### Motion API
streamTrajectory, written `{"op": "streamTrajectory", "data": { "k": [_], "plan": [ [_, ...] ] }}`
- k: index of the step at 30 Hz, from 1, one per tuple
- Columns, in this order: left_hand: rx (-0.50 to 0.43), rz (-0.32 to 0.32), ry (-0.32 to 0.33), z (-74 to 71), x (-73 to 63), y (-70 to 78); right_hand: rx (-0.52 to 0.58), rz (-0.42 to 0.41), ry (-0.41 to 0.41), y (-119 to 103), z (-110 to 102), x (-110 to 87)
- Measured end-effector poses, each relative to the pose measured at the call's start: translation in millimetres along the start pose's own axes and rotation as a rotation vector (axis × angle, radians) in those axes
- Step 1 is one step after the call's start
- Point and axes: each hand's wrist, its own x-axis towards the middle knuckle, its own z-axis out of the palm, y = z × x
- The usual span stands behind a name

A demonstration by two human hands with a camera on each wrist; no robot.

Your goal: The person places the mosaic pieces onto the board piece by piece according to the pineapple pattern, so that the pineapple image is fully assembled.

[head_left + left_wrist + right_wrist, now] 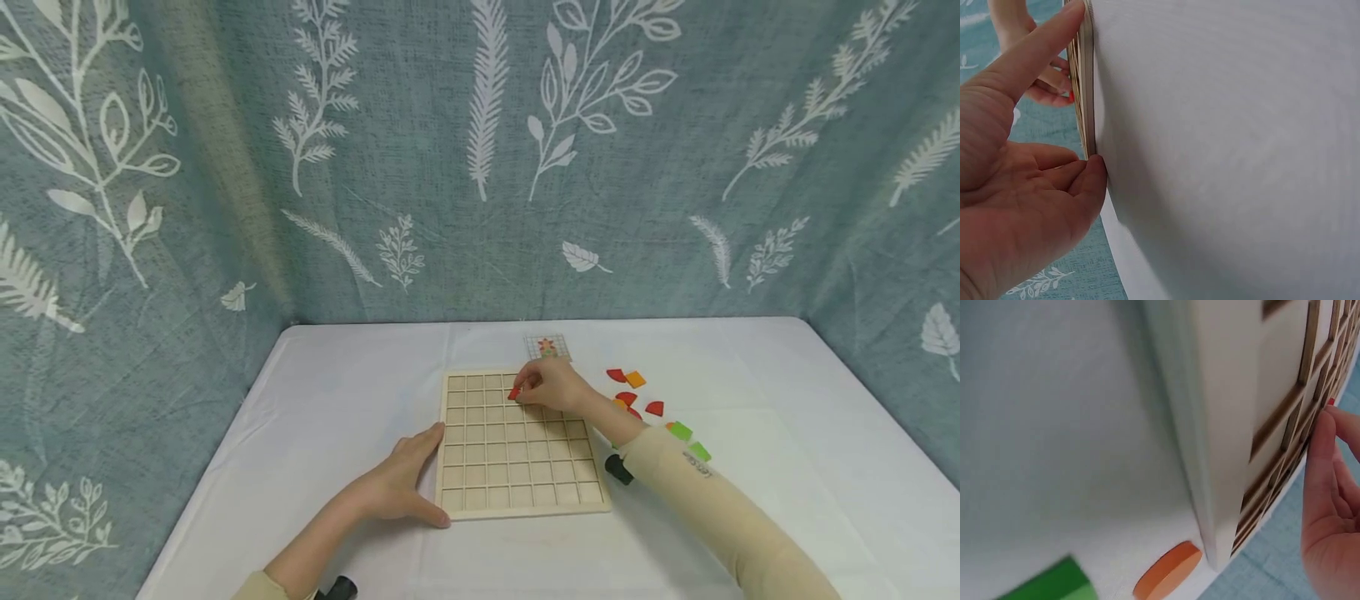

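Several loose pieces lie between 2 and 3 o'clock of the gridded board (497, 479): red wedges (655, 408) and an orange square (635, 379) toward 2, and green pieces (700, 452) nearer 3. Some overlap, and the right forearm in its cream sleeve (720, 500) passes in front of the cluster, hiding part of it. A black cylinder (618, 469) shows beside that sleeve at about 4 o'clock of the board; another sits by the left wrist. Just beyond the board, toward half past 12, lies a small picture card (547, 346) with a coloured figure on a grid.

The board is a shallow wooden tray divided into square cells, whose visible floors are pale wood. At its 12 o'clock, over the far rows, the right hand (553, 386) pinches a red piece (514, 393) between thumb and fingertips; whether the piece touches a cell is hard to tell. The left hand (405, 477), between 8 and 9 o'clock, is spread wide, thumb by the near corner and fingertips farther up, touching the board's side edge.

Everything rests on a white-covered table (360, 375). Blue-green curtains (435, 167) with white leaf prints hang at 12, 9 and 3 o'clock.
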Motion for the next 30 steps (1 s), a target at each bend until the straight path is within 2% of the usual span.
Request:
{"op": "streamTrajectory", "data": {
  "k": [6, 16, 20, 25, 30],
  "plan": [
    [0.002, -0.002, -0.001, 0.4, -0.3, -0.6, -0.008, 0.015, -0.007, -2, 4, -0.2],
    [0.012, 0.015, -0.001, 1.0, 0.9, -4.3, -0.047, -0.089, -0.006, 1, 3, -7.5],
    [0.013, 0.012, -0.004, 1.1, 0.8, -3.5, -0.047, -0.043, 0.011, 4, -7, -16.0],
    [0.028, 0.02, 0.005, 0.8, -0.4, -3.3, -0.088, 0.044, 0.124, 22, -36, -35.1],
    [0.041, 0.03, 0.017, 1.0, 0.3, -3.5, -0.143, 0.214, 0.207, 45, -69, -60.9]
  ]
}}
